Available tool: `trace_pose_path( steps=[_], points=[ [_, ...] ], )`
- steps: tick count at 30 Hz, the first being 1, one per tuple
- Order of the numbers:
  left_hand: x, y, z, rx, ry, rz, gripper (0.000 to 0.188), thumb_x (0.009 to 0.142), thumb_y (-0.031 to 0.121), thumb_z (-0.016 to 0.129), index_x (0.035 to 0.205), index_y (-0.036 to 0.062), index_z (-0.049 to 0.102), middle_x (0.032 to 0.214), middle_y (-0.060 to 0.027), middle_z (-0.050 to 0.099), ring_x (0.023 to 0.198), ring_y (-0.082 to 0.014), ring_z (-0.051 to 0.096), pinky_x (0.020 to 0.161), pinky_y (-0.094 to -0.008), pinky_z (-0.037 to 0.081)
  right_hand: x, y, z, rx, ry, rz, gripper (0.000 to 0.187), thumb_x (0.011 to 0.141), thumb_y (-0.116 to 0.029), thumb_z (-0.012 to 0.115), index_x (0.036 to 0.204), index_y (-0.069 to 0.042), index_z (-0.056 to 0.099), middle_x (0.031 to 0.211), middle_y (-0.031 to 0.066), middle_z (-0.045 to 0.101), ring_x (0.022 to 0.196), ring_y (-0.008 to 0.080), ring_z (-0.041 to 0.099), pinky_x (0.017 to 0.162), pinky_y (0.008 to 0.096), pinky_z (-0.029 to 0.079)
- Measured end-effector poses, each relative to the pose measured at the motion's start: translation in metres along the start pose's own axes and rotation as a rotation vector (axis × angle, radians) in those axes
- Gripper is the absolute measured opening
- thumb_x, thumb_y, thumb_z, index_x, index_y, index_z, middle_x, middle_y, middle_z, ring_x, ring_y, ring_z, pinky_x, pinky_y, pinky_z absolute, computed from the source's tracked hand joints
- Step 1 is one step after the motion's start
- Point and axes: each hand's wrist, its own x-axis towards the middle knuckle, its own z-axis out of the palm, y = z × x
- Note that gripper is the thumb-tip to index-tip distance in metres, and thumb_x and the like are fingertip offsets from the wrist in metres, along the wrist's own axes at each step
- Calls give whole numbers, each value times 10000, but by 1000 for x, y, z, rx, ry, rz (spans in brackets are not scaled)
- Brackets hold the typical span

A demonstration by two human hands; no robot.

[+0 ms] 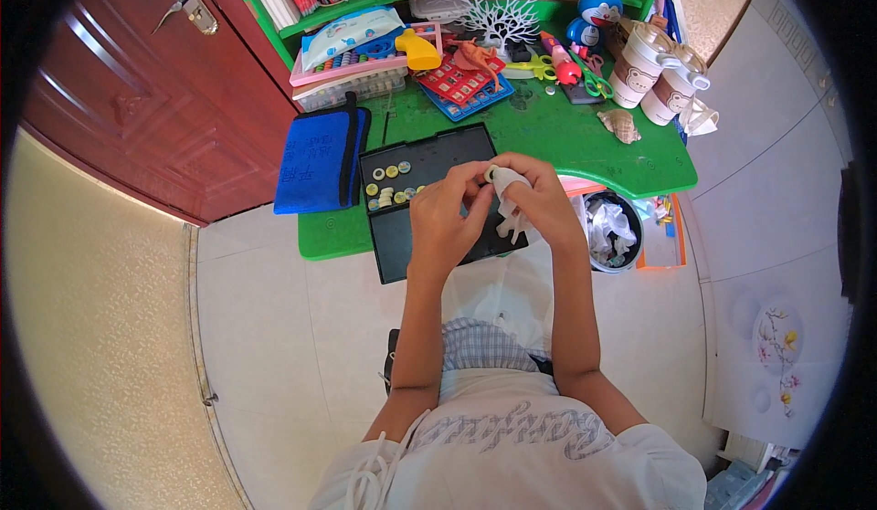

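A white tissue [510,201] is bunched in my right hand [545,201], its end hanging below the fingers. Between the fingertips of both hands is a small round greenish disc [491,173], partly covered by the tissue. My left hand [445,213] is closed, its fingertips pinching at the disc's left side. Both hands are above an open black folding case [438,151] at the green desk's near edge. Several small round yellow and white discs [392,171] lie in the case's left part; some are hidden behind my left hand.
A blue zip pouch [315,163] lies left of the case on the green desk [548,131]. Behind are red and blue boards [461,81] and scissors [539,67]. A seashell [620,126] and lidded cups [637,67] stand right. A bin [630,256] with crumpled tissues is below.
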Motion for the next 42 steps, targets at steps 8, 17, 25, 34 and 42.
trace_pose_path(
  steps=[8, 17, 25, 34, 42],
  points=[
    [-2, -4, 0, -14, 6, -7, 290, 674, -16, 663, 937, 55, 564, 621, -49, 588, 533, -177, 584, 500, -289, 439, 0, -1, 7, 58, 24, 8, 133, 767, -83, 545, 866, -12, 601, 754, -1, 558, 694, 65, 512, 608, 210, 415],
    [-2, -3, -1, -30, 8, -18, 282, 672, -14, 667, 926, 52, 562, 622, -51, 589, 531, -180, 584, 498, -289, 435, -1, -3, 7, 50, 8, 12, 126, 788, -103, 553, 864, -14, 602, 734, -8, 555, 665, 59, 507, 572, 206, 404],
    [-2, -3, 0, -32, 21, -11, 285, 669, -16, 673, 920, 55, 559, 626, -43, 590, 522, -171, 578, 491, -283, 430, -1, -3, 7, 57, 4, 17, 141, 824, -143, 560, 881, -21, 603, 710, -20, 541, 640, 47, 493, 545, 196, 390],
    [-2, -3, 0, -25, 12, -13, 277, 679, -18, 662, 924, 53, 554, 604, -47, 578, 518, -175, 575, 486, -287, 429, 0, 1, 7, 36, 7, -16, 134, 792, -103, 544, 881, -20, 598, 733, -17, 542, 667, 42, 490, 571, 194, 390],
    [-3, -1, -1, -26, -6, -42, 261, 686, -4, 662, 916, 54, 554, 588, -46, 564, 516, -175, 569, 488, -287, 425, 2, 9, 6, 98, 26, 25, 128, 787, -109, 510, 851, -43, 599, 687, -41, 509, 566, 11, 429, 459, 169, 328]
  ],
)
